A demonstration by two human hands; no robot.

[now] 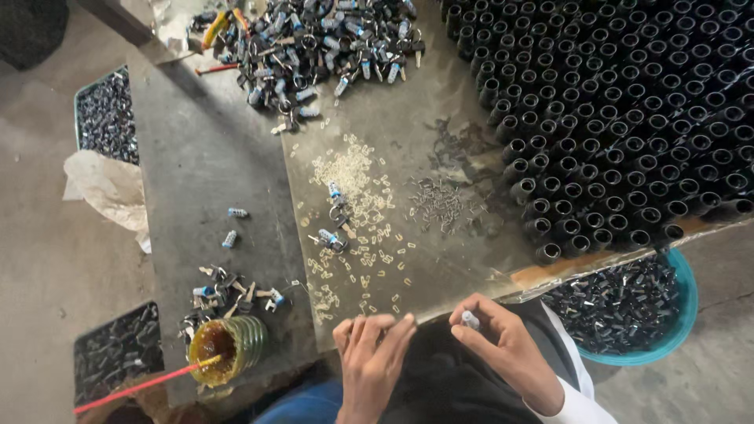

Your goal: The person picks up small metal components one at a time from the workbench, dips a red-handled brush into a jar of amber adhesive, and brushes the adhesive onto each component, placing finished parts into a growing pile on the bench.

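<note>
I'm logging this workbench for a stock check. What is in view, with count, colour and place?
black tubes: many, black, upright, bench right
lock pile: one heap, black and silver, bench top
clips: many, pale, bench centre
pins: small heap, dark, right of clips
jar: one, amber, stick in it, bench lower left
basin: one, teal, dark parts inside, lower right
left hand: fingers at bench edge
right hand: pinches a small silver part

A small assembly workshop — rows of black metal cylinders (628, 118), heaped lock parts (314, 39).

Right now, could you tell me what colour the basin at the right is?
Teal basin, seen in the head view.
</note>
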